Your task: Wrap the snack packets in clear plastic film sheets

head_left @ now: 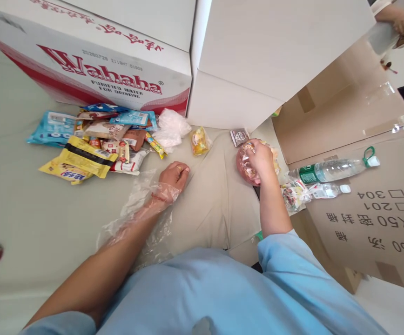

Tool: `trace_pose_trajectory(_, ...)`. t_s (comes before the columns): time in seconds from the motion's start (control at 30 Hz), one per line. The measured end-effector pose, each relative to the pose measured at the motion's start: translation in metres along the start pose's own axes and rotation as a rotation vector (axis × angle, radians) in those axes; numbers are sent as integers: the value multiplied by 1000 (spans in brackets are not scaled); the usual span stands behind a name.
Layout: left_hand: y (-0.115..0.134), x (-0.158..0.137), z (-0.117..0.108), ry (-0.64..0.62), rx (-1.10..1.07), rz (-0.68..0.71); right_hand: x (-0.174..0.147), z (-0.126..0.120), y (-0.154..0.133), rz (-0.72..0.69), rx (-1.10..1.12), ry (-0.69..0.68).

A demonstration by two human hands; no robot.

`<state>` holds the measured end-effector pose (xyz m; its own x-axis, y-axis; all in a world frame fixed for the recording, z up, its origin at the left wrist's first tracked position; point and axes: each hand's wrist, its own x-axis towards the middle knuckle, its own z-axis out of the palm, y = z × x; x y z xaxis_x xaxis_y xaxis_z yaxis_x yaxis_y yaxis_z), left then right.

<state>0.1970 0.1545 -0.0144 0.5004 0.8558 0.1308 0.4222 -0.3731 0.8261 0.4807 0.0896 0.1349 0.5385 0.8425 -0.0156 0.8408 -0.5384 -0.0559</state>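
My left hand [174,179] rests on the cloth with its fingers curled in; what lies under them, if anything, is hidden. A clear plastic bag [132,216] is looped about that wrist and spreads along the forearm. My right hand [262,158] grips a round reddish package [243,168] with a shiny clear wrapping. Just beyond it lies a small dark grey packet [239,137]. Between the hands, farther off, is a yellow snack packet [199,141]. White crumpled plastic [170,128] sits beside a pile of snack bags, with a yellow bag [88,156] on its near side.
A Wahaha water carton [118,79] and a white box [235,100] stand behind the snacks. On the right are two plastic bottles, the larger bottle [340,170] with a green label, and a brown carton [373,186]. Another person's hand [402,23] shows at top right.
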Motion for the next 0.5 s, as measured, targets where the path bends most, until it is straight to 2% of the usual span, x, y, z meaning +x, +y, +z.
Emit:
trace_pose_trajectory(0.17, 2, -1, -1, 6, -3, -24, -1, 26, -16, 91, 5, 83)
trace_pose_trajectory(0.3, 1, -1, 0, 15, -2, -28, -5, 42, -23, 104, -49, 146)
trace_pose_trajectory(0.5, 3, -2, 0, 11, -13, -35, -2, 44, -21, 117, -44, 189)
